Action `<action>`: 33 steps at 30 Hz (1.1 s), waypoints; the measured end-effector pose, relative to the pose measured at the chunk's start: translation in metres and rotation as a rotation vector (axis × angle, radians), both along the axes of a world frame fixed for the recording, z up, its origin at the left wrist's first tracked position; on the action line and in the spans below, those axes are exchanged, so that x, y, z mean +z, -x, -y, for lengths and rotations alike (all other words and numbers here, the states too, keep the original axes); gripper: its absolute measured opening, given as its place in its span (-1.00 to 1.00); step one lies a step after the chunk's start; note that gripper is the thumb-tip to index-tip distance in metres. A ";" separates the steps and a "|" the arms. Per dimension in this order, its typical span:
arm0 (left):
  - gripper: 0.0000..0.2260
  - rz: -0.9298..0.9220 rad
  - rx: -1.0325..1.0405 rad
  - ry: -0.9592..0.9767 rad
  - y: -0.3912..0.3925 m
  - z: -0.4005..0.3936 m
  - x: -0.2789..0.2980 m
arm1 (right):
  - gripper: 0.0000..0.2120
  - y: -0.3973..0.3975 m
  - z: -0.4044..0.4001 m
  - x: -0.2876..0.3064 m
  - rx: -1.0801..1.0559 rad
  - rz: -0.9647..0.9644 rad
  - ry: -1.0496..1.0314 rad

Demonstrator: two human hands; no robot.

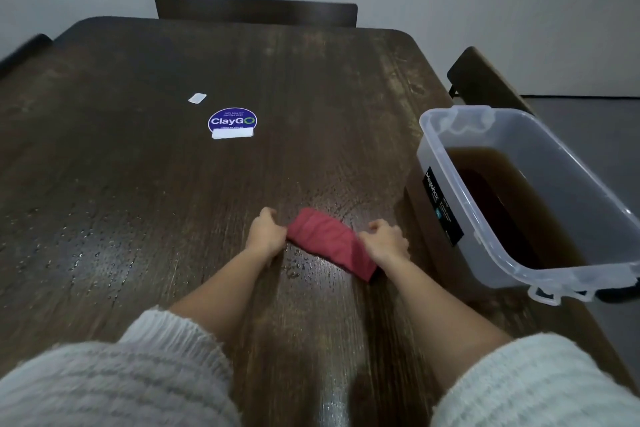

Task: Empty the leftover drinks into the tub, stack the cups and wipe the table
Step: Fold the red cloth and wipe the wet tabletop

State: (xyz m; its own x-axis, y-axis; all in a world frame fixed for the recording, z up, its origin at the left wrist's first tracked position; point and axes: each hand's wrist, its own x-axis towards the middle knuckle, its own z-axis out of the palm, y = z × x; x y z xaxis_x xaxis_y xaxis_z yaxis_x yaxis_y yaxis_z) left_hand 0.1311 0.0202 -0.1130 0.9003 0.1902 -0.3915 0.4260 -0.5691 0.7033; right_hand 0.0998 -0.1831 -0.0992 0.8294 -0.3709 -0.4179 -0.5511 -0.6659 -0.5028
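A folded red cloth [329, 244] lies on the dark wooden table [156, 184] in front of me. My left hand [266, 234] pinches its left end and my right hand [384, 242] pinches its right end, both with curled fingers. Small water droplets dot the wood around the cloth. At the table's right edge sits a clear plastic tub [450, 135] holding brown liquid [512, 198]. No cups are in view.
A round blue ClayGo sticker [232, 120] and a small white tag [197, 98] lie mid-table. Dark chairs stand at the far side [256, 12] and at the right [485, 80]. A pale wall rises behind the table.
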 end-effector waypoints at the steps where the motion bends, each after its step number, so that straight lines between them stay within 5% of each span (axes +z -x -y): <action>1: -0.56 0.063 -0.099 -0.058 0.002 0.002 0.001 | -0.47 0.002 -0.006 0.000 0.127 -0.010 0.041; 5: -0.54 0.193 -0.626 -0.218 0.008 0.015 -0.003 | -0.40 0.012 -0.033 -0.020 0.636 -0.108 0.186; 8: -0.48 0.069 -0.830 -0.437 0.011 0.021 -0.019 | -0.39 0.015 -0.036 -0.035 0.586 -0.080 0.212; 16: -0.46 0.150 -0.966 -0.520 -0.052 0.063 -0.033 | -0.45 -0.032 -0.011 -0.054 0.327 -0.005 0.468; 19: -0.48 0.208 -1.047 -0.587 -0.095 0.082 -0.032 | -0.46 -0.062 -0.002 -0.053 0.408 0.084 0.619; 26: -0.48 0.288 -1.153 -0.663 -0.200 0.088 -0.035 | -0.48 -0.160 0.024 -0.060 0.477 0.174 0.449; 30: -0.49 0.287 -1.037 -0.699 -0.241 0.064 -0.042 | -0.55 -0.223 0.010 -0.061 0.396 0.354 0.284; 33: -0.49 0.291 -0.910 -0.716 -0.245 0.032 -0.050 | -0.56 -0.247 -0.013 -0.065 0.450 0.358 0.404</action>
